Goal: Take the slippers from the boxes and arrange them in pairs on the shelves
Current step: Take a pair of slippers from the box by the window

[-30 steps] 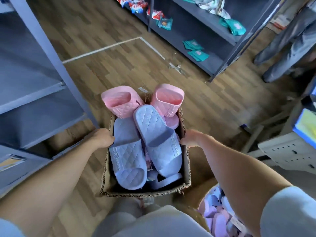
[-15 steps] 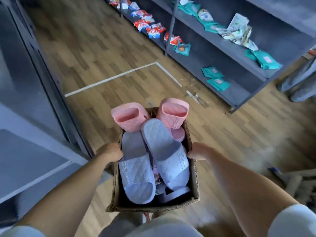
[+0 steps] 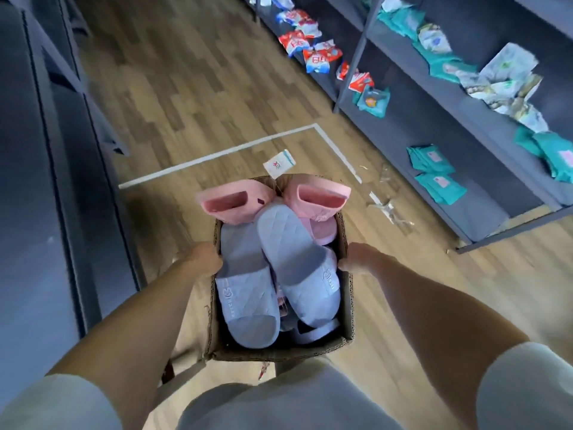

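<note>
Two sides of cardboard box (image 3: 348,315) clasped — left hand (image 3: 203,259) fingers, right hand (image 3: 361,258) fingers, slippers (image 3: 297,265) heaped inside.

Can't make out the fingertips of the left hand (image 3: 201,259) or right hand (image 3: 361,259), they're lost at the box (image 3: 279,353) walls. Whatever's under the two purple slippers (image 3: 245,293) is mostly buried. Packets (image 3: 313,54) on the shelf (image 3: 480,209) are too blurry to read.

A cardboard box (image 3: 346,308) of lilac slippers (image 3: 245,302) and pink slippers (image 3: 235,203) is gripped at its sides by the left hand (image 3: 201,259) and right hand (image 3: 359,259) above the floor (image 3: 186,88).
</note>
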